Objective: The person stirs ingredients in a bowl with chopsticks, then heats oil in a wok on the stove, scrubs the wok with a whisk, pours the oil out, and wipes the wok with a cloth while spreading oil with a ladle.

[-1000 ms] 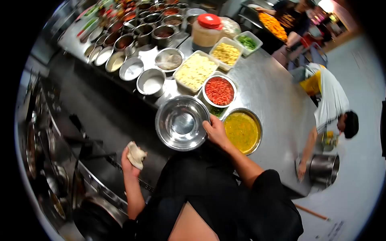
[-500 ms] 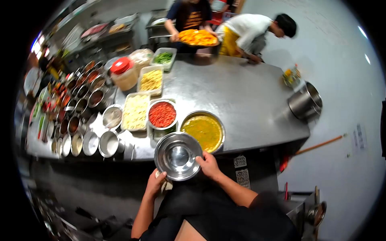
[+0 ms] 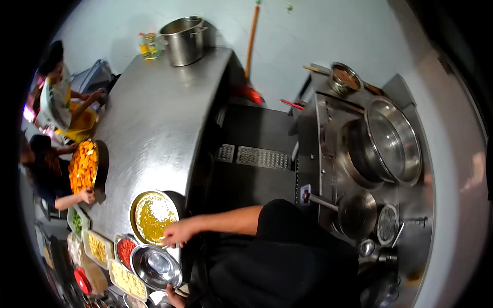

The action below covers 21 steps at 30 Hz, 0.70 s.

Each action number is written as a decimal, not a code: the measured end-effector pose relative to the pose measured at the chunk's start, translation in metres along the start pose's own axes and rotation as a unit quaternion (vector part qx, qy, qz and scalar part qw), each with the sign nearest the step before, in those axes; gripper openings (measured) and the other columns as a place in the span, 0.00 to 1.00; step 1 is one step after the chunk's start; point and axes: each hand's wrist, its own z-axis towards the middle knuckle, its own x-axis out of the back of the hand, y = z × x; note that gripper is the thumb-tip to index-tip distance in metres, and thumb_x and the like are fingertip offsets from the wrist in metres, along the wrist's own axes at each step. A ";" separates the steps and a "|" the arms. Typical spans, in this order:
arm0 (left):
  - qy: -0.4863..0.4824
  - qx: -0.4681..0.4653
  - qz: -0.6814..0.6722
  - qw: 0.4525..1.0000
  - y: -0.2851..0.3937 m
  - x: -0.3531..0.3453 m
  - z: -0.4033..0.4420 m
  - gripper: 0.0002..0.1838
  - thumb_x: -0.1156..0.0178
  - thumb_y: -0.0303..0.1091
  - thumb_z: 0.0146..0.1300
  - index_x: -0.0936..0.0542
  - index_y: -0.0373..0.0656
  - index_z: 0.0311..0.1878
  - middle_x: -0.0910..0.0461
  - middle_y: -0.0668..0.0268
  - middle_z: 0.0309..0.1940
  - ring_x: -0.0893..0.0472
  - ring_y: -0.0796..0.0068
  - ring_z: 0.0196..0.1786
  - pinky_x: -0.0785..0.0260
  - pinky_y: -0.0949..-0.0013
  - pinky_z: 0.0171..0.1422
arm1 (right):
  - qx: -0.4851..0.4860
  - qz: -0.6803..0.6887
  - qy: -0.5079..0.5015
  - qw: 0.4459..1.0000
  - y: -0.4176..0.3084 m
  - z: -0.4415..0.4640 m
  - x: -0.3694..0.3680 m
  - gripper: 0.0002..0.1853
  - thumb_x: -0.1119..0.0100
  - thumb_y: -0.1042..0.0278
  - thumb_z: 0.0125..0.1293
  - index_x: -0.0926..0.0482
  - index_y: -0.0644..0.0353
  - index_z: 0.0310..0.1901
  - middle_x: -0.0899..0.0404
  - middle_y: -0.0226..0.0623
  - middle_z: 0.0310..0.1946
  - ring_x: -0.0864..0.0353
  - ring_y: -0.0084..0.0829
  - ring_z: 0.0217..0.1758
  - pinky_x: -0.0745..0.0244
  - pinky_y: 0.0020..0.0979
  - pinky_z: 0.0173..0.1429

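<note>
My left hand (image 3: 175, 297), at the bottom, grips the lower rim of a shiny steel bowl (image 3: 156, 267) with nothing visible in it. Close above that bowl, my right hand (image 3: 179, 232) is at the lower right rim of a steel basin of yellow liquid (image 3: 152, 217); its fingers point down and are blurred, so their grip is unclear. A bowl of red pieces (image 3: 126, 251) stands beside the steel bowl, near trays of pale yellow pieces (image 3: 126, 278) and yellow pieces (image 3: 97, 248). The cloth seen earlier cannot be made out clearly.
A steel table (image 3: 154, 118) carries a tall pot (image 3: 183, 42). At its left edge a co-worker holds a pan of orange pieces (image 3: 83, 167); another person (image 3: 61, 97) bends behind. At right, a stove counter holds a large basin (image 3: 393, 141) and a wok (image 3: 358, 213).
The view has swung right toward the stove. My right hand has let go of the steel bowl and moved to the yellow-liquid basin. My left hand still holds the steel bowl.
</note>
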 end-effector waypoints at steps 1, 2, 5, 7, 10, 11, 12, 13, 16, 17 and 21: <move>-0.008 0.010 0.002 1.000 -0.009 0.018 0.019 0.14 0.41 0.44 0.65 0.24 0.42 0.41 0.23 0.67 0.36 0.22 0.70 0.42 0.29 0.64 0.50 | 0.002 0.044 0.024 0.999 -0.011 -0.028 0.025 0.22 0.47 0.47 0.70 0.21 0.63 0.41 0.17 0.35 0.36 0.17 0.25 0.30 0.22 0.28 0.33; -0.011 0.017 -0.001 1.000 -0.018 0.044 0.047 0.14 0.41 0.44 0.65 0.24 0.42 0.41 0.24 0.67 0.35 0.22 0.70 0.42 0.29 0.64 0.50 | 0.024 0.056 0.055 0.997 -0.028 -0.060 0.051 0.20 0.44 0.50 0.70 0.21 0.64 0.44 0.17 0.35 0.36 0.17 0.24 0.31 0.21 0.28 0.34; 0.063 0.033 -0.005 0.997 0.008 -0.059 -0.013 0.17 0.47 0.42 0.67 0.26 0.37 0.49 0.20 0.58 0.37 0.18 0.63 0.37 0.22 0.64 0.40 | 0.311 0.026 0.220 0.924 -0.129 -0.190 0.065 0.16 0.37 0.60 0.64 0.20 0.64 0.46 0.19 0.42 0.48 0.20 0.28 0.49 0.23 0.29 0.48; 0.028 0.085 0.022 0.996 0.018 -0.096 -0.015 0.20 0.48 0.42 0.66 0.27 0.34 0.50 0.19 0.56 0.33 0.18 0.60 0.26 0.22 0.61 0.29 | 0.588 0.080 0.120 0.796 -0.148 -0.214 0.083 0.16 0.37 0.56 0.64 0.20 0.62 0.42 0.19 0.40 0.38 0.22 0.32 0.37 0.25 0.33 0.43; -0.006 0.030 -0.007 1.000 0.025 -0.114 -0.013 0.16 0.48 0.31 0.64 0.28 0.31 0.52 0.19 0.55 0.33 0.17 0.62 0.26 0.20 0.63 0.27 | 0.640 0.186 -0.114 0.736 -0.160 -0.222 0.106 0.12 0.38 0.57 0.67 0.20 0.59 0.35 0.20 0.36 0.21 0.25 0.35 0.21 0.27 0.36 0.36; 0.006 0.008 -0.032 0.999 0.030 -0.127 -0.020 0.16 0.48 0.30 0.64 0.29 0.32 0.53 0.19 0.56 0.34 0.17 0.64 0.26 0.20 0.65 0.27 | 0.544 0.232 -0.214 0.778 -0.147 -0.196 0.120 0.10 0.38 0.61 0.66 0.20 0.58 0.35 0.20 0.37 0.23 0.23 0.35 0.24 0.27 0.36 0.36; 0.007 0.017 -0.037 0.999 0.032 -0.127 -0.024 0.16 0.47 0.30 0.63 0.29 0.34 0.53 0.19 0.57 0.35 0.17 0.65 0.26 0.20 0.64 0.25 | 0.391 0.308 0.095 0.862 -0.134 -0.157 0.106 0.09 0.38 0.62 0.65 0.20 0.59 0.37 0.19 0.38 0.27 0.22 0.36 0.27 0.27 0.35 0.37; 0.015 0.017 -0.027 0.999 0.025 -0.118 -0.021 0.15 0.47 0.30 0.64 0.28 0.34 0.53 0.19 0.57 0.36 0.17 0.66 0.30 0.21 0.65 0.30 | 0.176 0.315 0.403 0.841 -0.111 -0.131 0.083 0.08 0.38 0.64 0.64 0.20 0.59 0.39 0.18 0.39 0.30 0.20 0.36 0.31 0.27 0.35 0.37; 0.072 -0.005 -0.041 0.997 0.025 -0.117 -0.032 0.14 0.46 0.28 0.63 0.25 0.34 0.51 0.19 0.60 0.38 0.18 0.70 0.36 0.24 0.67 0.41 | 0.007 -0.485 0.143 0.863 0.005 -0.093 0.070 0.22 0.31 0.58 0.54 0.21 0.66 0.44 0.19 0.52 0.40 0.21 0.53 0.46 0.24 0.39 0.50; 0.088 -0.015 -0.049 0.995 0.021 -0.103 -0.036 0.14 0.45 0.28 0.63 0.24 0.33 0.51 0.19 0.60 0.38 0.18 0.72 0.38 0.25 0.67 0.44 | -0.032 -0.436 0.000 0.900 0.041 -0.085 0.057 0.23 0.33 0.57 0.58 0.20 0.62 0.52 0.20 0.53 0.48 0.22 0.50 0.55 0.27 0.38 0.58; 0.169 -0.032 -0.091 0.981 0.004 -0.075 -0.057 0.14 0.45 0.27 0.62 0.24 0.34 0.51 0.19 0.61 0.39 0.18 0.72 0.39 0.25 0.67 0.44 | -0.126 -0.210 -0.115 0.963 0.142 -0.084 0.051 0.26 0.47 0.56 0.71 0.31 0.56 0.67 0.39 0.49 0.71 0.39 0.42 0.73 0.42 0.34 0.72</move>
